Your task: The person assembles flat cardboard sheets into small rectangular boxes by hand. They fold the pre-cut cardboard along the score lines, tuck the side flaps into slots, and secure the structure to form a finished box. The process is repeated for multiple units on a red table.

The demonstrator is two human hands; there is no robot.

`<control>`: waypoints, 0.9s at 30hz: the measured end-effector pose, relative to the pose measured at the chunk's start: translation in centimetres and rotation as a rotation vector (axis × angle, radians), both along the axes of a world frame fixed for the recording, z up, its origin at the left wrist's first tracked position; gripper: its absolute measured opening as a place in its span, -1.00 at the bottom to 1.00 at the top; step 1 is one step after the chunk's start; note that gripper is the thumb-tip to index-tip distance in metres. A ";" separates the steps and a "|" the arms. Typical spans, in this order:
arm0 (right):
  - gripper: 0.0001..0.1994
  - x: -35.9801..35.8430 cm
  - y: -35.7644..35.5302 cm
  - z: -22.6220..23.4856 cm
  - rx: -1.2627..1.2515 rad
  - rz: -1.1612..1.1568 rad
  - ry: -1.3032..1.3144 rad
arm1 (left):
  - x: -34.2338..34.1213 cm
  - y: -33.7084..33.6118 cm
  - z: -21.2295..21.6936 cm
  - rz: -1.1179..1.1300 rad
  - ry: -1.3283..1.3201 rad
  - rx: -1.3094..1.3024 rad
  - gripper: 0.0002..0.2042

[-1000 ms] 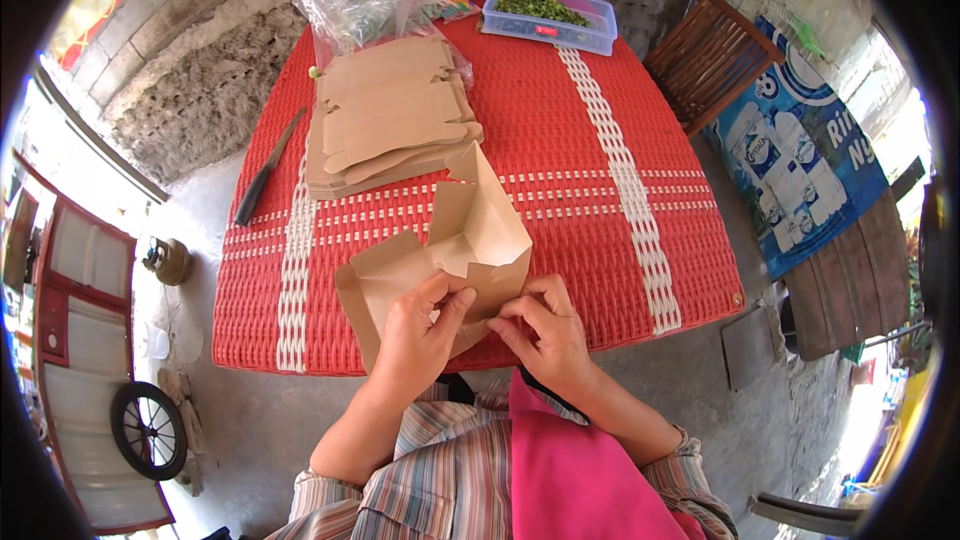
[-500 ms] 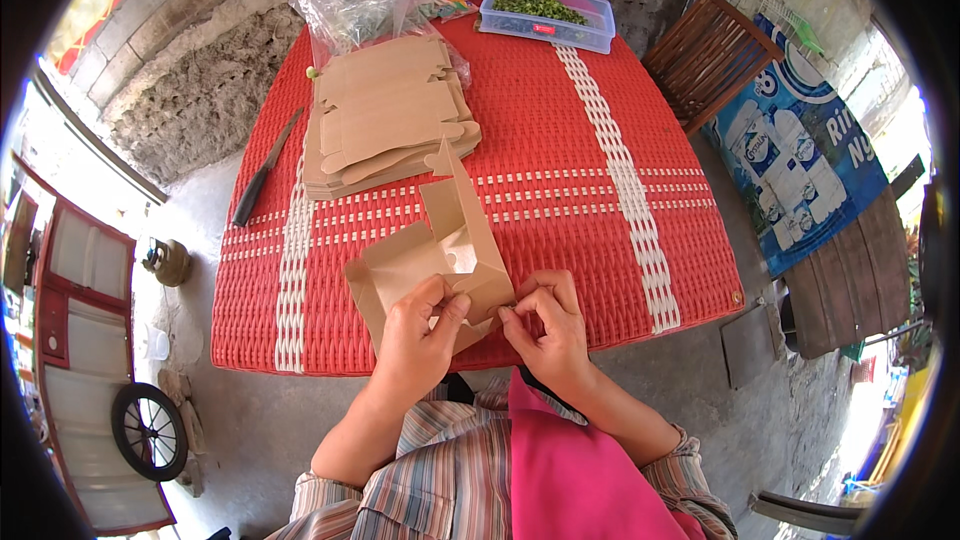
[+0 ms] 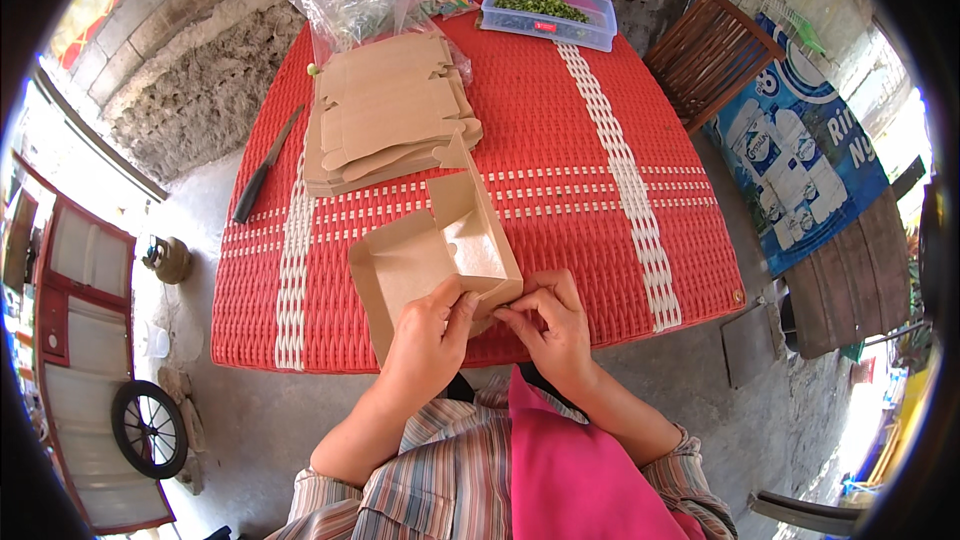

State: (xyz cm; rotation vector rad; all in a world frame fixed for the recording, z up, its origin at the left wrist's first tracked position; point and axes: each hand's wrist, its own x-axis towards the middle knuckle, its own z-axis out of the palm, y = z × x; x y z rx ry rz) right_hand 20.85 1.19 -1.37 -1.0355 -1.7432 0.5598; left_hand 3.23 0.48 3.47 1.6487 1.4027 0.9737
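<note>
At table (image 3: pixel 580 250), carton (image 3: pixel 402 265), long wall (image 3: pixel 486 220) pointing away

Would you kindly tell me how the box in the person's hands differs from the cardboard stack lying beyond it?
The box is partly folded, with raised walls, while the stack lies flat. The left hand and right hand hold the box at its near edge; neither touches the stack. The box is single, the stack several layers thick. Both are brown cardboard.

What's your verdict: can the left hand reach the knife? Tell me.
Probably yes, after letting go: the left hand holds the cardboard box, partly in between, but nothing covers the knife, whose handle is its nearer end.
</note>
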 end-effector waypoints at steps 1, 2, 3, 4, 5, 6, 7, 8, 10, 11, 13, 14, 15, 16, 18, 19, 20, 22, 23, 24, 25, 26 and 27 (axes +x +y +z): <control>-0.84 0.0 0.0 0.0 -0.010 -0.007 0.005 | -0.1 0.0 0.0 -0.014 0.017 -0.009 -0.87; -0.84 -0.1 0.0 0.0 -0.020 -0.014 0.010 | -0.2 0.0 0.1 -0.026 0.040 -0.004 -0.87; -0.84 -0.1 -0.1 0.0 -0.025 -0.020 0.008 | -0.3 0.0 0.3 -0.036 0.062 0.000 -0.87; -0.84 -0.1 -0.2 0.0 -0.030 -0.027 0.007 | -0.3 0.0 0.4 -0.047 0.084 0.004 -0.86; -0.83 -0.1 -0.3 0.1 -0.036 -0.034 0.006 | -0.3 0.0 0.5 -0.052 0.091 0.019 -0.86; -0.83 -0.2 -0.3 0.0 -0.028 -0.045 0.012 | -0.3 0.0 0.5 -0.056 0.098 0.036 -0.86; -0.83 -0.2 -0.3 -0.1 -0.019 -0.056 0.019 | -0.2 0.0 0.6 -0.061 0.106 0.052 -0.85; -0.83 -0.2 -0.3 -0.1 -0.012 -0.067 0.026 | -0.2 0.1 0.1 -0.052 0.060 0.078 -0.86; -0.84 -0.2 0.1 0.1 0.017 -0.036 0.024 | -0.2 0.2 -0.9 -0.030 -0.031 0.126 -0.87; -0.85 -0.1 0.3 0.1 0.032 -0.020 0.024 | -0.3 0.1 -0.9 -0.015 -0.022 0.120 -0.87; -0.85 -0.3 0.4 0.3 0.017 0.001 0.084 | -0.5 0.3 -0.3 0.011 -0.008 0.110 -0.87; -0.85 -0.3 0.4 0.3 0.009 0.011 0.113 | -0.7 0.5 -0.3 -0.003 -0.024 0.111 -0.87; -0.85 -0.2 0.4 0.3 -0.002 0.012 0.096 | -0.9 0.6 -0.4 -0.014 -0.039 0.112 -0.86; -0.85 -0.1 0.3 0.3 -0.014 0.013 0.078 | -1.0 0.6 -0.5 -0.025 -0.054 0.113 -0.86; -0.85 0.0 0.3 0.3 -0.019 -0.002 0.047 | -0.9 0.3 -0.4 -0.038 -0.003 0.084 -0.85; -0.85 -0.1 0.3 0.1 -0.013 -0.018 0.034 | -0.8 0.2 -0.3 -0.046 0.022 0.069 -0.85; -0.85 -0.2 0.3 0.0 -0.007 -0.034 0.020 | -0.8 0.1 0.0 -0.051 0.033 0.061 -0.84; -0.86 -0.3 0.0 -0.1 0.018 -0.046 -0.006 | -0.7 0.2 0.8 -0.062 0.052 0.044 -0.82; -0.86 -0.4 -0.1 -0.2 0.031 -0.052 -0.020 | -0.7 0.2 0.7 -0.082 0.037 0.058 -0.83; -0.85 -0.4 -0.3 -0.2 0.056 -0.050 -0.036 | -0.7 0.2 0.6 -0.101 0.023 0.074 -0.85; -0.84 -0.4 -0.4 -0.2 0.080 -0.048 -0.052 | -0.7 0.3 0.5 -0.119 0.009 0.091 -0.86; -0.82 -0.3 -0.4 -0.2 0.105 -0.046 -0.069 | -0.8 0.4 0.5 -0.141 0.016 0.059 -0.86; -0.77 -0.3 -0.3 -0.3 0.086 -0.043 -0.045 | -1.0 0.6 0.6 -0.163 0.024 0.027 -0.86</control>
